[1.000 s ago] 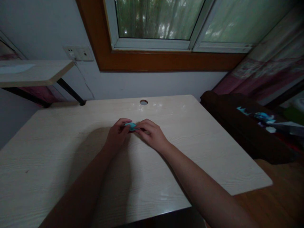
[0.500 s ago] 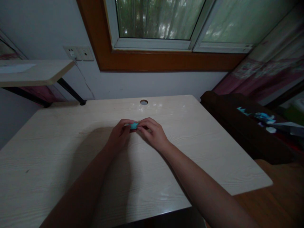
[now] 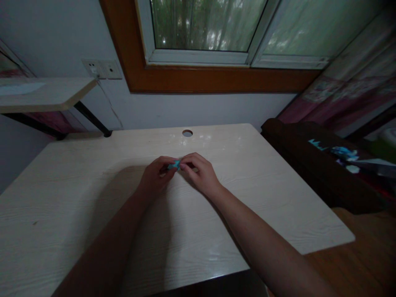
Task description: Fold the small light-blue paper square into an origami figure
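Note:
A small turquoise piece [image 3: 174, 165], perhaps folded paper, is pinched between the fingertips of both my hands just above the tabletop. It is too small and too much covered to make out its exact kind. My left hand [image 3: 155, 174] grips its left part between thumb and fingers. On the other side, the thumb and fingers of my right hand [image 3: 201, 172] close on its right end. The fingertips of the two hands almost meet over the piece, hiding much of it.
Both forearms reach across a pale wood-grain desk [image 3: 247, 173] with a round cable hole [image 3: 187, 133] near its back edge. A raised shelf [image 3: 46, 97] on black legs stands at the back left. To the right, a dark brown sofa-like piece [image 3: 293, 161] carries turquoise scraps [image 3: 343, 153].
My left fingers and thumb have shifted around the turquoise piece, and less of its flat face shows, with its outline now more uneven. My right hand has barely moved.

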`<control>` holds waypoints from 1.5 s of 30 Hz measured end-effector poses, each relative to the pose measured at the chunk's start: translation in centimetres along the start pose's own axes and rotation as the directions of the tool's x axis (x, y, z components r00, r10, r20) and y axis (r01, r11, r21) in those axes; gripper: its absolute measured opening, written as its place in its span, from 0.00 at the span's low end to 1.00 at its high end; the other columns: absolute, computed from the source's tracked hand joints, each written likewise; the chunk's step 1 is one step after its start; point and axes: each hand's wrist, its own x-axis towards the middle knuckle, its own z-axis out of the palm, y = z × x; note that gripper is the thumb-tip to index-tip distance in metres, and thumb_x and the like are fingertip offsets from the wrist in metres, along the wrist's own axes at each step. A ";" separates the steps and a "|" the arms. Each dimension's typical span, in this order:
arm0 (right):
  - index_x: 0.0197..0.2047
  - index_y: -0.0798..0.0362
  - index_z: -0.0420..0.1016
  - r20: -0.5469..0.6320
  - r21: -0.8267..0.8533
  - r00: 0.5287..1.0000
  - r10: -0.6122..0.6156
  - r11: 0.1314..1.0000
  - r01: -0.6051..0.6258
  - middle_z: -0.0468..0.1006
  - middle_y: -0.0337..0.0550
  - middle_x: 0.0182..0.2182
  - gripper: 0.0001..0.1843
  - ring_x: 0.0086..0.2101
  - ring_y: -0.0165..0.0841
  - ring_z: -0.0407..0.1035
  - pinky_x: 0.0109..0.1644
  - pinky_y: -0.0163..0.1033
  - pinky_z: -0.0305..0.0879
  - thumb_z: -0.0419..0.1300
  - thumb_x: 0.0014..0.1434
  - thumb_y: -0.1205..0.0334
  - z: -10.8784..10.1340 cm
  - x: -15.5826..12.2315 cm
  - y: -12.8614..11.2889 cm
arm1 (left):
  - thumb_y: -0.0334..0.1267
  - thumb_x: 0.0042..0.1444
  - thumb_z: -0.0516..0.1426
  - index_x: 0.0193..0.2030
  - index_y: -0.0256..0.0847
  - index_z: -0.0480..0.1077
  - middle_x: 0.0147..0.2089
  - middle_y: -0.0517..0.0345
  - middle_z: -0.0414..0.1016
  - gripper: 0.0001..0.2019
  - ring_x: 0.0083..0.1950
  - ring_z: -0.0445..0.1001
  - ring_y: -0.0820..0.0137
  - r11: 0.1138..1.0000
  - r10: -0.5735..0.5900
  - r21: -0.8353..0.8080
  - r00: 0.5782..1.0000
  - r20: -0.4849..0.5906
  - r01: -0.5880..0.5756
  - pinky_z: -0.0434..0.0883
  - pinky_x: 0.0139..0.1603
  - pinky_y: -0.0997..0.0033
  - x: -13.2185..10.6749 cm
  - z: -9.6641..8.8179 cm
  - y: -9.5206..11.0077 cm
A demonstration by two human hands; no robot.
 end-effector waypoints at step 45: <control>0.40 0.50 0.66 0.138 0.614 0.905 0.403 0.682 -0.398 0.78 0.39 0.31 0.14 0.31 0.30 0.74 0.39 0.39 0.70 0.66 0.56 0.57 1.9 -0.5 1.8 | 0.38 0.59 0.61 0.43 0.43 0.77 0.45 0.53 0.78 0.07 0.45 0.77 0.69 0.931 0.141 0.345 0.989 -0.048 -0.116 0.75 0.48 0.69 0.6 -0.3 -0.1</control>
